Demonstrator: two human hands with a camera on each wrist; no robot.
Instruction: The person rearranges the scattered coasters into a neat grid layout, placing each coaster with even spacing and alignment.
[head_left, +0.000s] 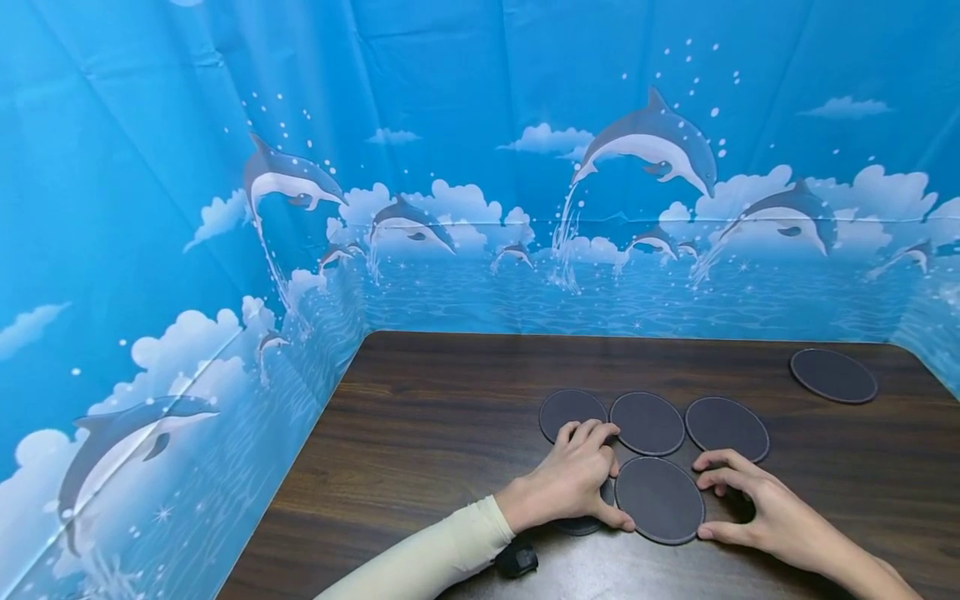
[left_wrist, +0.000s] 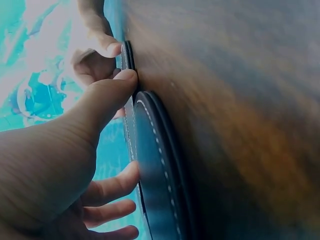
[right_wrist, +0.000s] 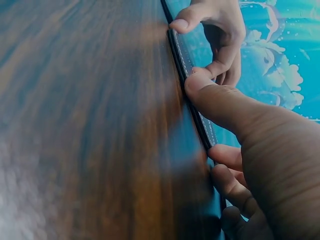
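A round dark coaster with stitched edging lies flat on the table between the two hands. My left hand is at its left side, thumb touching the rim and fingers spread over a second coaster, which it mostly covers. The left wrist view shows this partly covered coaster close by, beside the fingertips. On the other side, my right hand touches the right rim with the thumb, its bent fingers along the same edge. In the right wrist view the rim runs past the thumb and fingertips.
Behind the hands, three more coasters form a row: left, middle and right. Another coaster lies apart at the far right of the wooden table. A small black object sits by the left sleeve. Dolphin-printed sheeting surrounds the table.
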